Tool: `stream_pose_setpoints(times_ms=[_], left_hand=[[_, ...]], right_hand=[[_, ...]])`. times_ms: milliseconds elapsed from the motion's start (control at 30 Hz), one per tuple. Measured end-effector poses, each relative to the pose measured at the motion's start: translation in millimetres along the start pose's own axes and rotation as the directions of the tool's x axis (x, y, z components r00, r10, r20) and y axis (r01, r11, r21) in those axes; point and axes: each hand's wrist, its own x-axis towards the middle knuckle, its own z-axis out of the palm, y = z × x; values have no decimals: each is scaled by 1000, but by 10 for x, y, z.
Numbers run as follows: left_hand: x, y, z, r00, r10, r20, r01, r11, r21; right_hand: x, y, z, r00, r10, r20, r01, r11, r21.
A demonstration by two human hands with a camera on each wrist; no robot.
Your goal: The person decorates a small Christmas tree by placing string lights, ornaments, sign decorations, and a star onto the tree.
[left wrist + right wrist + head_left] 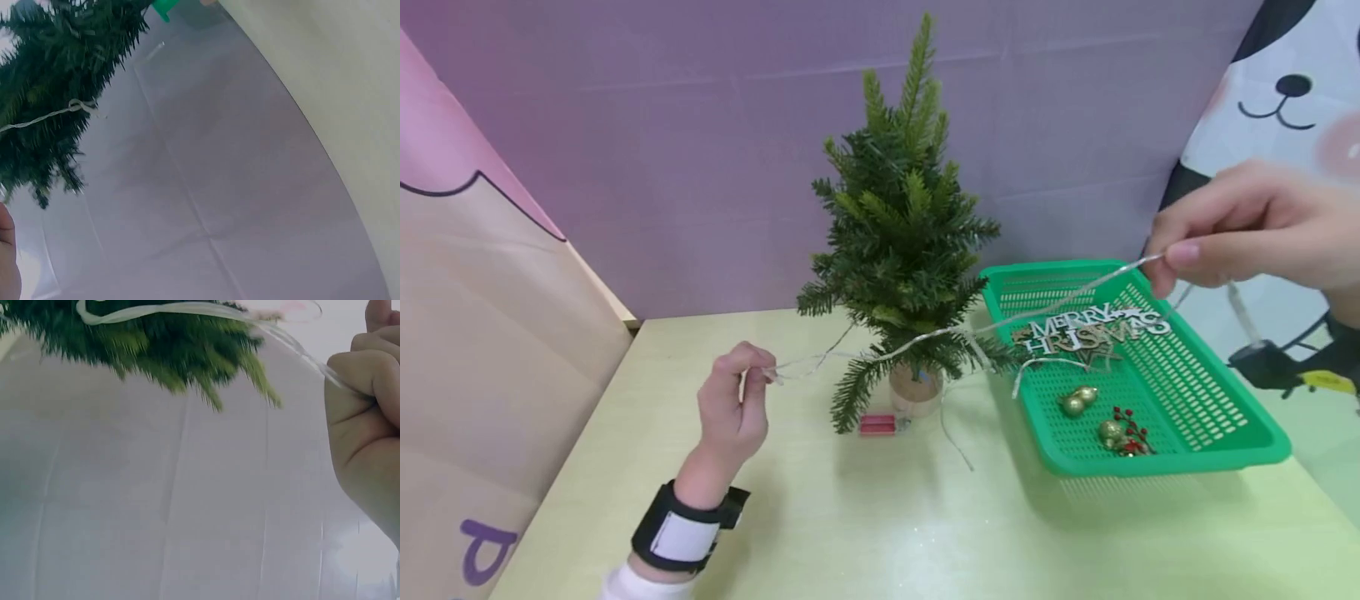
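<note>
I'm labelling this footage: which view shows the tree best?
The head view: it shows the tree from top to bottom, upright on the table. The left wrist view catches only part of it, at upper left; the right wrist view, only part along the top edge.

A silvery-white cord (1078, 292) crosses a dark-green tree (898, 233) with lime tips (917, 79) near the far edge of a pale-yellow tabletop (820, 525); toward its right edge, a bright-green latticed basket (1172, 464) holds gold baubles (1075, 404), red berries (1129, 419) and white lettering (1077, 319).
</note>
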Motion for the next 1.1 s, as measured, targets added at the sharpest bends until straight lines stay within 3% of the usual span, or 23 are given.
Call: stream_pose_setpoints(times_ms=[100, 133, 200, 300, 433, 533, 600, 633, 700, 833, 900, 1000, 1067, 1100], left_hand=[[10, 68, 57, 991, 89, 95, -87, 996, -31], [14, 94, 77, 986, 108, 128, -105, 994, -29], [25, 156, 121, 972, 135, 193, -137, 991, -4], [40, 255, 200, 944, 145, 295, -165, 985, 43], [49, 366, 354, 905, 133, 405, -179, 981, 78], [55, 421, 507, 895, 96, 436, -149, 985, 88], [74, 455, 608, 898, 66, 434, -119, 988, 97], [84, 470, 657, 904, 50, 426, -103, 989, 103], [124, 508, 751, 909, 27, 415, -81, 990, 113], [227, 594, 920, 908, -3, 419, -68, 986, 153], [286, 637, 994, 907, -4, 420, -86, 977, 195], [367, 698, 1092, 906, -1, 423, -137, 946, 295], [416, 737, 1148, 898, 3, 439, -180, 914, 363], [436, 751, 1175, 892, 1, 453, -202, 896, 395]], right_hand=[[-210, 26, -111, 972, 166, -163, -186, 976, -113], [-271, 33, -147, 951, 218, -219, -254, 955, -153], [-349, 32, -199, 884, 318, -343, -399, 895, -200], [-400, 61, -304, 843, 349, -410, -428, 896, -117], [-397, 66, -420, 730, 470, -497, -504, 861, 74], [-362, 66, -492, 591, 592, -548, -573, 786, 231], [-341, 86, -541, 533, 647, -545, -532, 757, 379], [-330, 98, -560, 521, 659, -542, -481, 752, 451], [-331, 139, -599, 542, 652, -530, -337, 746, 574], [-331, 202, -659, 586, 615, -527, -60, 682, 729], [-302, 226, -682, 573, 619, -537, 14, 647, 762], [-213, 253, -707, 515, 655, -553, 91, 599, 795], [-127, 260, -717, 459, 683, -568, 138, 577, 805], [-82, 264, -721, 444, 687, -576, 171, 566, 807]])
